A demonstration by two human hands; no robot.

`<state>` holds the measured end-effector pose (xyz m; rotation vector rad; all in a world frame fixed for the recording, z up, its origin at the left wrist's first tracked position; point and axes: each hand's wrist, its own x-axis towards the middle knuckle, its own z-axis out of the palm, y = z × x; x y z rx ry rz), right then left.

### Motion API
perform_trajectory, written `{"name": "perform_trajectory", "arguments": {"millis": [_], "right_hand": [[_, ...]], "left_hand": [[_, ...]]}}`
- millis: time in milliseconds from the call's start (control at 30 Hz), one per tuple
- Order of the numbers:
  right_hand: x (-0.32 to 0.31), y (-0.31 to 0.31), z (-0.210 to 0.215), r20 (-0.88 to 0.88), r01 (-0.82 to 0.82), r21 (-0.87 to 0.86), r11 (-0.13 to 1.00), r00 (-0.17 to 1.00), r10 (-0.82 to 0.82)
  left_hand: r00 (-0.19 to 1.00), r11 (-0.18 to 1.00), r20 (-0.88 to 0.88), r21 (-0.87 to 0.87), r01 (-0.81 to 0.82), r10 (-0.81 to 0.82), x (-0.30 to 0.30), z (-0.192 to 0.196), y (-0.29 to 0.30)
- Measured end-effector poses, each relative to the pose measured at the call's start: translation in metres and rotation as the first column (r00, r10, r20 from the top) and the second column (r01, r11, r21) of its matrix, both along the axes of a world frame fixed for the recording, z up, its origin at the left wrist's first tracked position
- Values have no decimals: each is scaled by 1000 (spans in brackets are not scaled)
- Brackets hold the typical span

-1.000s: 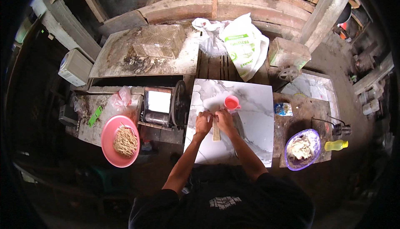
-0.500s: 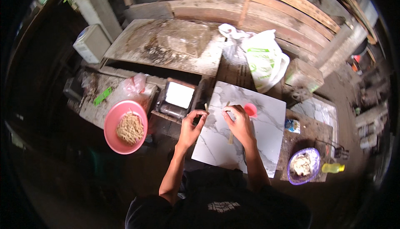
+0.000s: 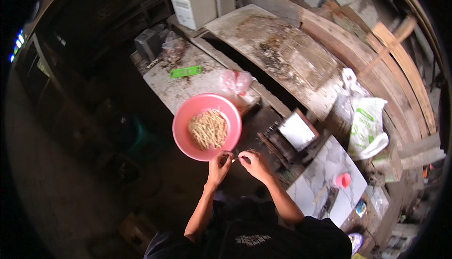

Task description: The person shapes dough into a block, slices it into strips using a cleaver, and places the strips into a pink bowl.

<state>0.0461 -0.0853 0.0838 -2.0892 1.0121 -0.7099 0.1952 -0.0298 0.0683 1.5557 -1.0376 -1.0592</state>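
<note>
Just off the near rim of a pink basin (image 3: 180, 139), my left hand (image 3: 218, 168) and my right hand (image 3: 257, 165) are close together, their fingers pinched. Between the fingertips a small pale strip of dough (image 3: 235, 160) shows, mostly hidden by the fingers. Inside the basin lies a heap of similar pale dough strips (image 3: 207, 129). Down to the right is a marbled white board (image 3: 301, 190) with one longer strip (image 3: 320, 193), a dark long tool beside it that I cannot make out, and a pink cup (image 3: 343, 180).
A dark machine with a white top plate (image 3: 298, 131) stands between basin and board. Behind the basin are a pink plastic bag (image 3: 236, 82) and a green flat object (image 3: 185, 71) on a dirty tabletop. A white bag (image 3: 368, 127) sits at the right.
My view has turned left. Both hands have moved from over the marbled board to the near rim of the pink basin, closer together, still pinching pale dough.
</note>
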Motion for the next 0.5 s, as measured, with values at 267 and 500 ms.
{"name": "perform_trajectory", "arguments": {"millis": [267,500], "right_hand": [[88,-59,-45,-145,43,68,997,989,-33],[121,-89,-56,-137,198,-123,972,967,-214]], "left_hand": [[973,977,90,0,-214,214,72,-38,-45],[956,948,118,-209,-239,268,92,-65,-75]]}}
